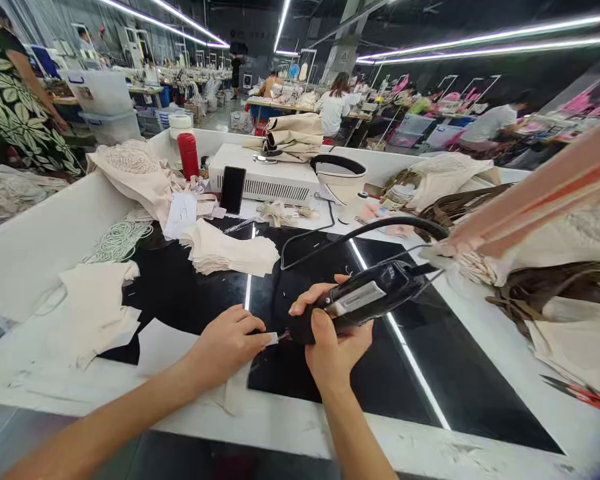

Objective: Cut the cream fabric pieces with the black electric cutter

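Handheld black electric tool [363, 298] lies gripped in the right hand [333, 340], fingers wrapped over its body and thumb along the near side, low over the glossy black worktop [430, 380] near the front edge of the bench; its working tip is hidden between the two hands, so what it ends in cannot be made out. The left hand [227, 343] presses flat with fingers together on a small pale fabric strip [273, 338], of which only a sliver shows at the fingertips, just touching the tool's nose. A black cable [360, 230] loops from the back of the tool across the worktop; its far end is lost among the clutter. Left of the hands lie cut cream fabric pieces [93, 310], and beyond them a fanned stack of cream pieces [230, 250]. At the right, a pink striped bundle [545, 197] juts in, blurred and cut off by the frame edge, over a heap of brown straps [545, 290]. Farther back stand a dark phone [233, 189] leaning on a white vented machine box [270, 179], a red flask [189, 155], and folded beige cloth [293, 137]. Behind, other people sit at distant tables, too small to read, and a person in a leaf-print garment [10, 100] is cut off at the left.
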{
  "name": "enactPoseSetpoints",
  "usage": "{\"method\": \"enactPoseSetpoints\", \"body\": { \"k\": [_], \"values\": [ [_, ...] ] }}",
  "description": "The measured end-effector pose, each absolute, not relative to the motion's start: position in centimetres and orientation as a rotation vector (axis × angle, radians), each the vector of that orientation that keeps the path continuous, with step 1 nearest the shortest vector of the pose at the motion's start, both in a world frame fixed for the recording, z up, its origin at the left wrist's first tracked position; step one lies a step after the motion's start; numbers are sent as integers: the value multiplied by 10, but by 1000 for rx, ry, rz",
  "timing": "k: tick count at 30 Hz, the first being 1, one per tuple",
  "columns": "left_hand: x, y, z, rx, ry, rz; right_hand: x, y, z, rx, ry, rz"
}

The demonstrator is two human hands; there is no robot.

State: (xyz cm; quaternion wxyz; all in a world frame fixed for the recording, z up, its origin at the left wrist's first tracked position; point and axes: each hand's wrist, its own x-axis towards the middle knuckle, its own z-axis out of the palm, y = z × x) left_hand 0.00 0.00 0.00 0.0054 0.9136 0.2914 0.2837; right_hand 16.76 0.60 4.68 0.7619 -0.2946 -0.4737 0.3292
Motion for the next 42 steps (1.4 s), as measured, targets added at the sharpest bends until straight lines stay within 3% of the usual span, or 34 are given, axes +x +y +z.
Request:
{"method": "enactPoseSetpoints", "body": {
  "k": [42],
  "values": [
    [-18, -17, -15, 2813, 917, 902, 165, 7, 49, -659, -1048, 672]
  ]
}}
